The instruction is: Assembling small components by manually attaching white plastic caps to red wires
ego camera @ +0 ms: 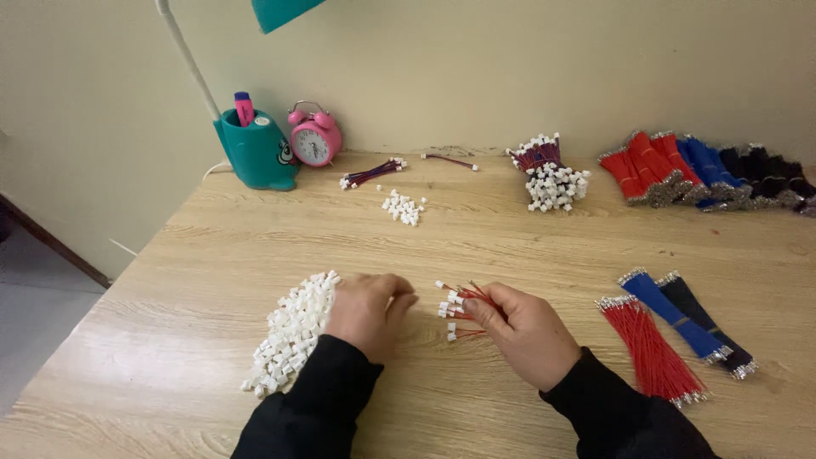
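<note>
Black sleeves at near edge. Left hand curled, fingertips beside white connector pile, holding nothing visible. Right hand pinches red wires, capped ends fanned leftward. Spare wire bundles lie by right edge, within reach.

There is 1 view only, from a camera worn on the person's head, so no other view shares any part of the scene. It looks forward and down across a light wooden table toward a cream wall at the far edge. The near edge of the table falls below the frame, and both black sleeves enter from the bottom. The left hand and right hand sit low in the centre, close to the lens. The teal lamp base and pink alarm clock stand far off against the wall, upper left.
</note>
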